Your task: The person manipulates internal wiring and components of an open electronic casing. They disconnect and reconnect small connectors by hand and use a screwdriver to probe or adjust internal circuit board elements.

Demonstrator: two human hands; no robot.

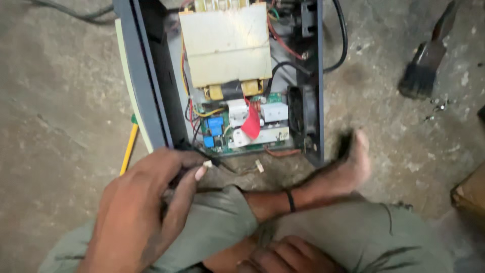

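Bare grey concrete floor (60, 101), stained and dusty. Opened dark metal electronics case (151, 76) lies on it, cream transformer block (225, 43) and green circuit board (237, 126) exposed, black fan (301, 119) at its right wall. Left hand (141, 212) pinches thin black wire with white connector (208, 164) at the case's near edge. Right hand (283, 258) rests curled in the lap, holding nothing visible. Black-bristled brush (424, 65) far right; yellow-handled tool (129, 149) left of case.

the floor (60, 101) is bare grey concrete, rough and stained, with dark spots on the right. a black brush (422, 76) lies far right on it. a brown cardboard corner (470, 194) shows at the right edge. the light is soft and even.
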